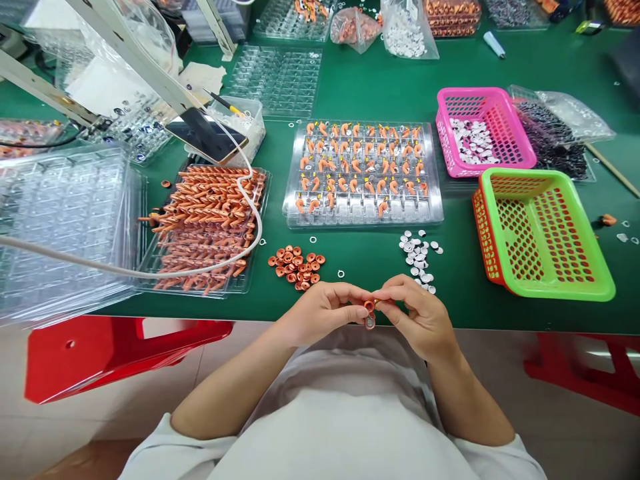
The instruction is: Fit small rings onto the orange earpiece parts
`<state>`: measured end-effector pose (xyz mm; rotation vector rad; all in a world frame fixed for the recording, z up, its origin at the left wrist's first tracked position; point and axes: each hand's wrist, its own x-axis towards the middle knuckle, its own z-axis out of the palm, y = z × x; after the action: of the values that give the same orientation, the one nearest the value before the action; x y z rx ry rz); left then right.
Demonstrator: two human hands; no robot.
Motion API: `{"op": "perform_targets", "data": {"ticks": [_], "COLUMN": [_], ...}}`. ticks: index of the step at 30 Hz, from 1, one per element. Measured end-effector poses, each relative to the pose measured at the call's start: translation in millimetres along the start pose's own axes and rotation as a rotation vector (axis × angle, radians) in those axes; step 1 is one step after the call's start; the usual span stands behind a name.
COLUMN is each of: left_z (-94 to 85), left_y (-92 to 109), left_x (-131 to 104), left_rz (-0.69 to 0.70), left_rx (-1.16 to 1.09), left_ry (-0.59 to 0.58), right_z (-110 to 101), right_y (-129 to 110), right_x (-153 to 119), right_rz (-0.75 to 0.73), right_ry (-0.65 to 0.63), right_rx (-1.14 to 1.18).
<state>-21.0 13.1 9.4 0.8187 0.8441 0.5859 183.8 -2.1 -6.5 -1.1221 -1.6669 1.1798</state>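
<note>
My left hand [333,310] and my right hand [417,313] meet at the table's near edge, both closed in a pinch. Between their fingertips is a small orange-copper part [369,307] with a round opening, and a silvery round piece hangs just below it. The left thumb and forefinger grip its left side; the right fingertips pinch its right end, partly hiding it. Left of my hands lies a pile of copper-coloured round caps [299,267]. Beyond my right hand are scattered white discs [419,257]. A clear tray [350,217] of curved orange pieces stands ahead.
To the right stand a pink basket [443,143] with white bits and a green basket [560,290] nested in a red one. At left, a white cable [253,200] crosses a tray of copper-coloured parts [210,207]. A phone [207,133] rests on a clear box. Red stools [100,360] stand below.
</note>
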Motion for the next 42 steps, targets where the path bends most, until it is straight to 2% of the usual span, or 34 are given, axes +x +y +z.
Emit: {"op": "perform_targets", "data": {"ticks": [5, 8, 10, 14, 18, 22, 25, 33, 42], "left_z": [7.8, 13.1, 15.3, 17.6, 19.9, 21.4, 22.6, 31.2, 33.8], "left_y": [-6.9, -13.7, -17.5, -20.7, -18.1, -15.5, -15.6, -17.7, -22.5], "left_x": [3.9, 7.6, 9.9, 13.5, 16.0, 18.3, 20.1, 24.7, 25.6], "left_rz": [0.049, 0.120, 0.164, 0.244, 0.230, 0.197, 0.182, 0.209, 0.272], "left_rx": [0.048, 0.096, 0.120, 0.123, 0.058, -0.015, -0.029, -0.005, 0.148], "left_ry": [0.171, 0.290, 0.329, 0.337, 0.304, 0.259, 0.261, 0.289, 0.356], "right_z": [7.4, 14.5, 18.5, 21.0, 17.4, 15.2, 16.0, 20.3, 17.8], "right_y": [0.1, 2.0, 3.8, 5.3, 3.4, 2.0, 2.7, 6.9, 1.8], "right_x": [-8.0, -12.1, -13.3, -12.7, -11.9, -12.8, -14.8, -20.7, -18.5], "right_rz": [-0.130, -0.156, -0.150, -0.107, -0.016, -0.083, -0.124, -0.084, -0.196], "right_ry": [0.114, 0.175, 0.208, 0.257, 0.212, 0.204, 0.253, 0.360, 0.283], "right_rx": [-0.112, -0.150, -0.160, -0.136, -0.063, -0.089, -0.112, -0.048, -0.189]}}
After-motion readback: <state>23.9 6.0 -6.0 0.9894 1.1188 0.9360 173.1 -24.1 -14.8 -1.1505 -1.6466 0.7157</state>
